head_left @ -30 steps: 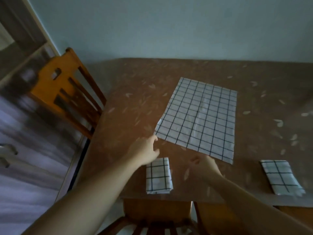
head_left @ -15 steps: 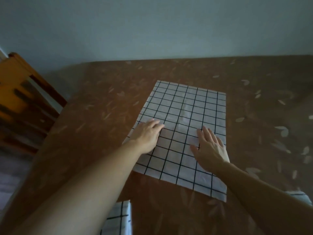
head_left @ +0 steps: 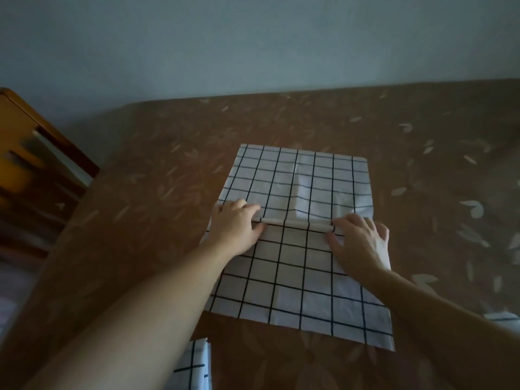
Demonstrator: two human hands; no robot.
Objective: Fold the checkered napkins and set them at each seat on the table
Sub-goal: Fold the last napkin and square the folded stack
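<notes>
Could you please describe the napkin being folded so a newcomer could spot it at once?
On the brown leaf-patterned table, look mid-surface between both hands. The open checkered napkin lies spread flat with a raised ridge across its middle, unlike the small folded napkin at the near edge.

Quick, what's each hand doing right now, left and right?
Left hand: pinching a raised fold across the napkin.
Right hand: pinching the same fold at its other end.

Folded napkin [head_left: 194,367] cut by bottom edge; second napkin [head_left: 503,316] barely visible; chair [head_left: 31,164] cropped left.
</notes>
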